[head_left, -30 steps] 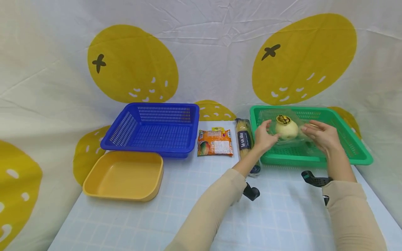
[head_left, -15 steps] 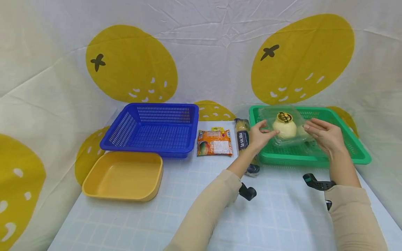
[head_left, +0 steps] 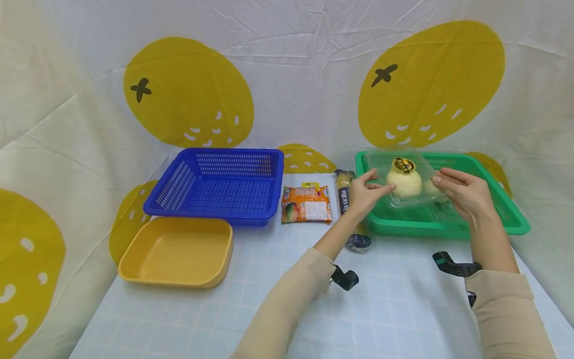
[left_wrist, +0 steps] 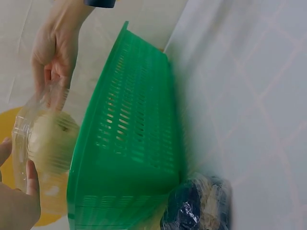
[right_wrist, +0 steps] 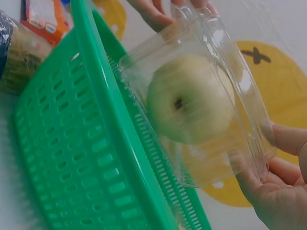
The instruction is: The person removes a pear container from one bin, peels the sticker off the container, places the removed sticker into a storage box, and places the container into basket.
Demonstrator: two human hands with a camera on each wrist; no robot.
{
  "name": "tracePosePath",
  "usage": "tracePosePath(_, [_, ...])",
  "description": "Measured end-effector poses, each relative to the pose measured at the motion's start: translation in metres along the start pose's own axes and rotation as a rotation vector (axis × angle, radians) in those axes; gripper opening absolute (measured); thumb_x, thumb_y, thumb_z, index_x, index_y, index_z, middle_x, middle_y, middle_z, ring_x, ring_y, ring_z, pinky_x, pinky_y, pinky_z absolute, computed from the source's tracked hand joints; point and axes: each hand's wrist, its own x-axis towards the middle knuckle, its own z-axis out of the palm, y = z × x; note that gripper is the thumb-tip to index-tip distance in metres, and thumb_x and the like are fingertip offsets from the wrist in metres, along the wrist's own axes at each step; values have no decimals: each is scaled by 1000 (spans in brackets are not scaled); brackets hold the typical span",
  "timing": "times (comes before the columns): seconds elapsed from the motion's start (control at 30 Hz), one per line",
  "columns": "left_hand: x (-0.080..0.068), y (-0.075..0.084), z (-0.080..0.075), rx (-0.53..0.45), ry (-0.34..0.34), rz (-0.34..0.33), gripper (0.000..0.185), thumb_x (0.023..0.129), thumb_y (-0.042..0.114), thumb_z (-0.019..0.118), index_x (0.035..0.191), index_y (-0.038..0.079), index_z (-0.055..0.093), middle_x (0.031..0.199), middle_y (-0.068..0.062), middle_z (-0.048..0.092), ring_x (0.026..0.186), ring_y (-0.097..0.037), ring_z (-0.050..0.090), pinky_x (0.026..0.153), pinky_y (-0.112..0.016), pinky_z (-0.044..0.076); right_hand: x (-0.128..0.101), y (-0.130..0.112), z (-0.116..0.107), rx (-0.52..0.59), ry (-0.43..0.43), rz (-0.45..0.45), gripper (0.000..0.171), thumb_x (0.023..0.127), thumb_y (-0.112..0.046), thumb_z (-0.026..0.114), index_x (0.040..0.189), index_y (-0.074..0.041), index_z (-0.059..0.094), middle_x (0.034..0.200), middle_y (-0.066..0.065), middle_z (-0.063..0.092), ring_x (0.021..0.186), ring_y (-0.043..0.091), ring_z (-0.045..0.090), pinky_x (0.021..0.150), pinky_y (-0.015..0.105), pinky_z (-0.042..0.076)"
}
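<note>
A clear plastic clamshell box with a pale yellow round fruit inside is held over the green basket. A black and yellow round sticker is on its lid. My left hand pinches the box's left edge between thumb and fingers. With the thumb and fingers of my right hand I grip the opposite edge. The right wrist view shows the fruit through the box's underside, tilted above the basket rim. A second pale shape beside the fruit is unclear through the plastic.
Left of the green basket lie a pack of spaghetti and an orange packet. A blue basket stands farther left, with a yellow tub in front of it. A patterned cloth hangs behind.
The box has come up a little out of the green basket and shifted slightly left, its lid now plainer to see. My left hand has moved left with it; the right hand shifted only slightly.
</note>
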Motion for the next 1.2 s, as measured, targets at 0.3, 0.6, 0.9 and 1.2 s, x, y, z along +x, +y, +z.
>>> tracePosePath(0.3, [-18, 7, -24, -122, -35, 51, 62, 77, 8, 77, 134, 4, 51, 119, -10, 59, 73, 0, 58, 60, -15, 48, -9, -6, 16, -84, -52, 46, 80, 79, -16, 76, 146, -12, 32, 96, -21, 66, 88, -5, 63, 86, 11, 46])
tracePosePath(0.6, [-34, 11, -47, -153, -33, 70, 61, 79, 6, 75, 134, 2, 50, 123, -15, 57, 79, -1, 60, 70, -17, 52, -17, -3, 33, -68, -114, -2, 32, 81, -14, 73, 110, -25, 66, 98, -17, 68, 90, -3, 64, 87, 13, 47])
tracePosePath(0.9, [-53, 13, -75, -236, -30, 55, 55, 79, -3, 71, 131, 3, 54, 111, -5, 58, 79, -6, 62, 72, -21, 54, -22, 7, 52, -42, -221, -36, 66, 87, -6, 66, 143, 3, 32, 100, -13, 68, 92, -1, 64, 77, 8, 48])
tracePosePath(1.2, [-70, 14, -96, -316, -53, 70, 52, 81, -7, 68, 130, -3, 53, 111, -16, 55, 81, -12, 67, 76, -27, 56, -30, 16, 67, 34, -291, -45, 39, 88, -2, 63, 125, -12, 58, 102, -10, 69, 93, 3, 65, 79, 9, 48])
